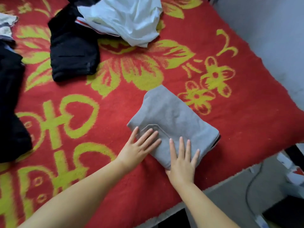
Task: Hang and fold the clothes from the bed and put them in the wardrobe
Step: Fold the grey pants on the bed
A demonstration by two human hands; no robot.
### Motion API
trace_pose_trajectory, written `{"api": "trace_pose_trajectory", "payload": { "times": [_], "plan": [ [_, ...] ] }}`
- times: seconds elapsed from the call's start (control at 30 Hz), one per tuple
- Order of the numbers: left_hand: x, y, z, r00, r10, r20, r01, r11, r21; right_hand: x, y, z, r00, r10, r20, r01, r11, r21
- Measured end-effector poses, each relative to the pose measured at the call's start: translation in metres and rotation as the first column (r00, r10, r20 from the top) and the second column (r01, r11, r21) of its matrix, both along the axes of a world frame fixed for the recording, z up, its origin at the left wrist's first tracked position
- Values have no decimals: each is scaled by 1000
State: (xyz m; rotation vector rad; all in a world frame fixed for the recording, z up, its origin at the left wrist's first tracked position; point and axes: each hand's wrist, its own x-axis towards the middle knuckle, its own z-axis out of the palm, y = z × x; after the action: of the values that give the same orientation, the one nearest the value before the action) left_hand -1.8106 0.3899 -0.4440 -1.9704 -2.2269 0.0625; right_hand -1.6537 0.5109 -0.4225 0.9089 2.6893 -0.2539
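Both your hands lie flat, fingers spread, on the folded grey garment (172,119): left hand (139,146) near corner, right hand (181,159) near edge. Long axis runs away-left to near-right.

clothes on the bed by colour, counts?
Grey: 1, the folded grey garment under both hands
Black: 2, the folded black garment and a black garment at the left edge
White: 1, the crumpled white garment
Pale, partly cut off: 1, pale cloth
Total: 5
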Motion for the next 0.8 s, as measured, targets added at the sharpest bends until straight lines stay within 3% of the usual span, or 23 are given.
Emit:
{"api": "trace_pose_trajectory", "payload": {
  "times": [0.23,0.5,0.6,0.8],
  "plan": [
    [-34,39,-16,983,-166,-82,170,984,51,-6,-3,-16,996,-34,-85,44,991,128],
    [-28,57,46,993,-113,-25,114,992,47,-6,26,41,991,-23,-133,32,997,69],
    [-17,45,95,1000,-28,-14,28,1000,7,-7,39,87,973,121,-198,-103,990,100],
    [3,-37,171,944,316,88,-319,948,17,-30,14,162,855,455,-248,-433,890,143]
  ]
}}
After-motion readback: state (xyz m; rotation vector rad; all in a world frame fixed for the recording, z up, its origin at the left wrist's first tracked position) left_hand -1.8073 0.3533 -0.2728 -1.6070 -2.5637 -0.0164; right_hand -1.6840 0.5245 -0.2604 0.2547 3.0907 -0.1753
